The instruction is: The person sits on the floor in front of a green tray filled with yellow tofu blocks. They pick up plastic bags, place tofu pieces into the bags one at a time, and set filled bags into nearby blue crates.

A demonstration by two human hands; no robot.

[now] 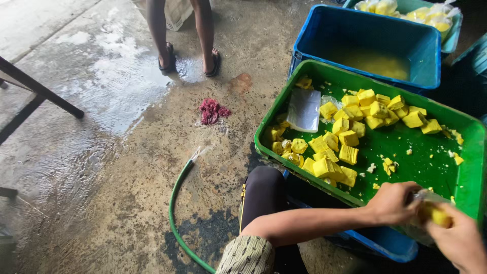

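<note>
Gripping a clear plastic bag (423, 197) over the green tray's (469, 177) near rim, the left hand (390, 203) closes on its mouth; the right hand (459, 241) holds a yellow block (436, 215) at the bag, beside loose yellow cubes (350, 132).

Right hand (456, 238) cut off by edge; standing person (185, 30) only legs

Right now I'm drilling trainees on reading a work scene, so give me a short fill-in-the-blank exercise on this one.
1. The yellow cubes lie in a ____ tray.
2. The crate behind that tray is ____.
3. The left hand and right hand hold a yellow piece in a clear ____.
4. On the wet floor lies a green ____.

Missing words: green; blue; bag; hose
</note>
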